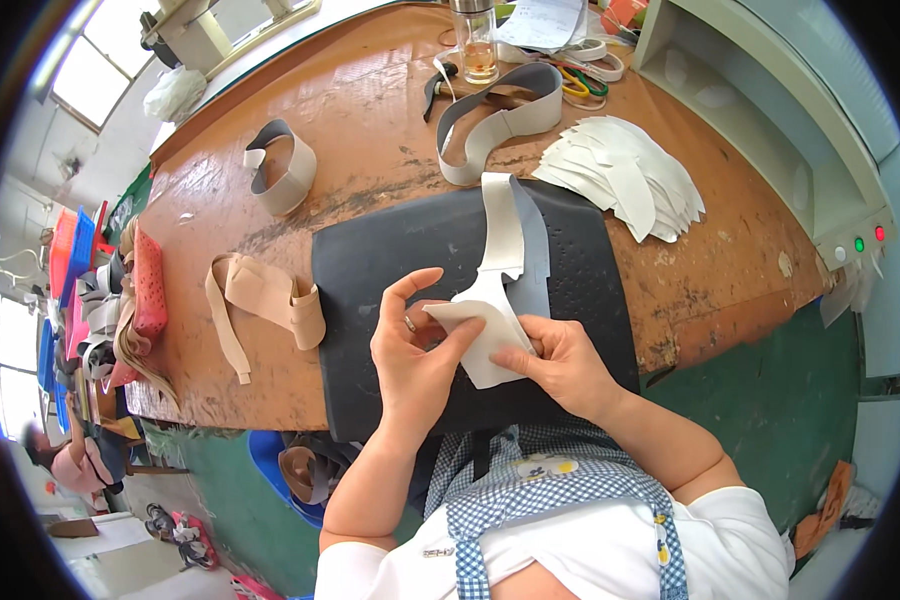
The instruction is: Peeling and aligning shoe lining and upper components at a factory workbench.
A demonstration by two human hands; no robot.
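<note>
A white cut piece of sheet material [490, 350] is held up in front of me, folded at its upper left corner. My left hand [412, 355] pinches that corner between thumb and fingers, its index finger raised. My right hand [568, 367] grips the right edge, thumb on top and the other fingers behind. Beyond my hands, a white strip with a grey backing [501, 222] stands curved on the black mat [380, 260] and reaches down to the white piece. Whether the two are joined is hard to tell.
White cut pieces [630, 180] lie in a fanned pile at the right. Two grey-white strip loops [292, 180] [515, 118] stand farther back, near a glass bottle [478, 45]. Beige strips [265, 300] lie left. A cabinet with lit buttons [850, 240] borders the table's right.
</note>
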